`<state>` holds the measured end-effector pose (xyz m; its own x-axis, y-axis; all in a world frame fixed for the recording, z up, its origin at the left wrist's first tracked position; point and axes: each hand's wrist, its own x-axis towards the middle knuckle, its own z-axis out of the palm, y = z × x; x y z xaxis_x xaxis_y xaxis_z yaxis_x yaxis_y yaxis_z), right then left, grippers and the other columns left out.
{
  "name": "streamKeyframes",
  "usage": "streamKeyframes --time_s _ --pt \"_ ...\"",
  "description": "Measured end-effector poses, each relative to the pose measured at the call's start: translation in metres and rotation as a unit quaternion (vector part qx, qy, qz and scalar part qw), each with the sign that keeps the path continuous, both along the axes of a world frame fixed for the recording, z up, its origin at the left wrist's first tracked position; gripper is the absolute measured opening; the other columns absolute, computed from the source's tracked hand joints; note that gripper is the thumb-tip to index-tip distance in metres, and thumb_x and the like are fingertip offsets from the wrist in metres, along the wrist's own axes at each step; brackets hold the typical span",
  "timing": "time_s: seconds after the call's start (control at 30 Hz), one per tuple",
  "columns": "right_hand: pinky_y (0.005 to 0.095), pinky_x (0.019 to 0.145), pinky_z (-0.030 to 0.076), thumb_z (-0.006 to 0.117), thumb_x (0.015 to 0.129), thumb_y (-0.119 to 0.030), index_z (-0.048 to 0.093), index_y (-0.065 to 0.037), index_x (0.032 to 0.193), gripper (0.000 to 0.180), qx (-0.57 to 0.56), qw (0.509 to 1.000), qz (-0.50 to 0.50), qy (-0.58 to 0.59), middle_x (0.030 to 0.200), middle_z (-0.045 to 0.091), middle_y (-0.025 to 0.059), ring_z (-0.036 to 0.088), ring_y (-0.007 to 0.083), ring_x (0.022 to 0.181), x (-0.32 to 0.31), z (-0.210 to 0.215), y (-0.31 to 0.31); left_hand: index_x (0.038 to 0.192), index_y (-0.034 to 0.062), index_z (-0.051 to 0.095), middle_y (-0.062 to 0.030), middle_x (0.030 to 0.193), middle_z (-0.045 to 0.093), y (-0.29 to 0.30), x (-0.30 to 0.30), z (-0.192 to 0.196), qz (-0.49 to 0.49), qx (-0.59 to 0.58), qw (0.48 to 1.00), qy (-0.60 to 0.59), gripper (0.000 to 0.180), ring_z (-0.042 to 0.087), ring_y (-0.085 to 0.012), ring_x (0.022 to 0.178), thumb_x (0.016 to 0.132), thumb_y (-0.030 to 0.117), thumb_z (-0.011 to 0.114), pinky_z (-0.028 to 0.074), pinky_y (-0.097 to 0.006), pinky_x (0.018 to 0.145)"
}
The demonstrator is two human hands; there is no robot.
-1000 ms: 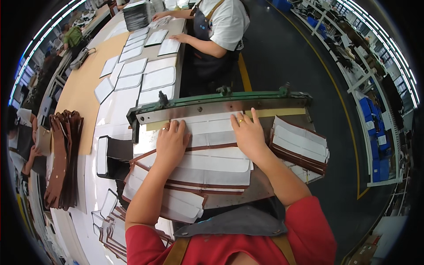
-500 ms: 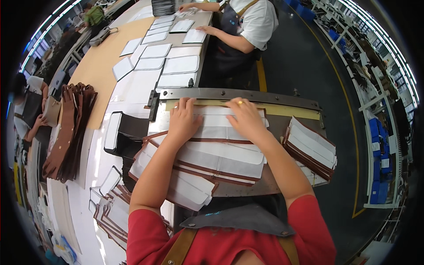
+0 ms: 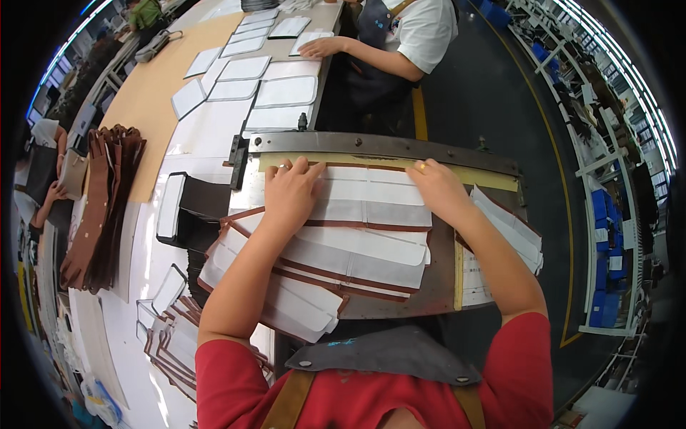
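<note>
A white-and-grey panel with brown edging (image 3: 368, 196) lies flat on the metal worktable (image 3: 443, 286), its far edge along a yellow strip (image 3: 471, 176) beneath a long metal bar (image 3: 400, 149). Fingers spread, my left hand (image 3: 291, 191) rests on the panel's left end. My right hand (image 3: 444, 191) touches its far right corner, fingers stretched out. Nearer me, more such panels (image 3: 350, 254) overlap in a loose pile under my left forearm. To the right, a stack of similar panels (image 3: 506, 225) is partly hidden behind my right forearm.
Brown strap-like pieces (image 3: 107, 207) are heaped on the left, near black-sided pieces (image 3: 200, 204). White dark-edged panels (image 3: 286, 93) cover the table ahead. A co-worker (image 3: 400, 43) works at its far side. Shelving with blue bins (image 3: 607, 250) lines the right, beyond the floor.
My right hand has slid right along the panel to its far right corner, widening the gap between my hands. My left hand stays at the left end. The co-worker's near hand has shifted slightly.
</note>
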<state>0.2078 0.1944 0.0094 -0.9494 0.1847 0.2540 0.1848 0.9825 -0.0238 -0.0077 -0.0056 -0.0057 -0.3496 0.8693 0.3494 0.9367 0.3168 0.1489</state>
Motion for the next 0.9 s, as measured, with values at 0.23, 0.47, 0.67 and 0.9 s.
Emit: streamKeyframes --time_s 0.23,0.47,0.67,0.9 --pt "0.0366 0.084 0.041 0.062 0.080 -0.020 0.060 -0.005 0.092 0.019 -0.080 0.995 -0.020 0.047 0.093 0.057 0.0084 0.053 0.0271 0.095 -0.018 0.008 0.001 0.118 0.0152 0.055 -0.0072 0.099 0.056 0.002 -0.002 -0.002 0.011 0.013 1.000 -0.023 0.038 0.053 -0.0286 0.095 0.081 0.020 0.063 0.036 -0.040 0.086" --pt "0.0345 0.084 0.040 0.066 0.078 -0.023 0.058 -0.005 0.091 0.023 -0.319 0.945 -0.041 -0.062 0.089 0.051 0.0073 0.050 0.0234 0.094 -0.068 0.014 -0.023 0.124 0.0094 0.048 -0.0141 0.101 0.058 0.003 -0.018 -0.019 0.036 0.099 0.975 -0.194 0.052 0.056 -0.0293 0.095 0.078 0.024 0.068 0.041 -0.040 0.085" --pt "0.0285 0.069 0.042 0.064 0.084 -0.021 0.059 -0.001 0.089 0.020 -0.447 0.894 -0.003 0.024 0.084 0.051 0.0064 0.050 0.0160 0.078 -0.060 0.014 -0.030 0.124 0.0067 0.048 -0.0095 0.094 0.057 0.003 -0.014 0.004 -0.008 0.151 0.858 -0.491 0.043 0.054 -0.0182 0.091 0.084 0.010 0.062 0.043 -0.030 0.083" --pt "0.0241 0.062 0.039 0.059 0.090 -0.016 0.061 0.000 0.090 0.016 -0.403 0.900 -0.047 0.161 0.075 0.054 0.0013 0.046 0.0103 0.067 -0.053 0.048 -0.038 0.127 0.0053 0.045 -0.0110 0.112 0.054 0.004 -0.008 0.017 -0.056 0.272 0.840 -0.466 0.044 0.050 -0.0192 0.107 0.086 0.008 0.060 0.042 -0.032 0.089"
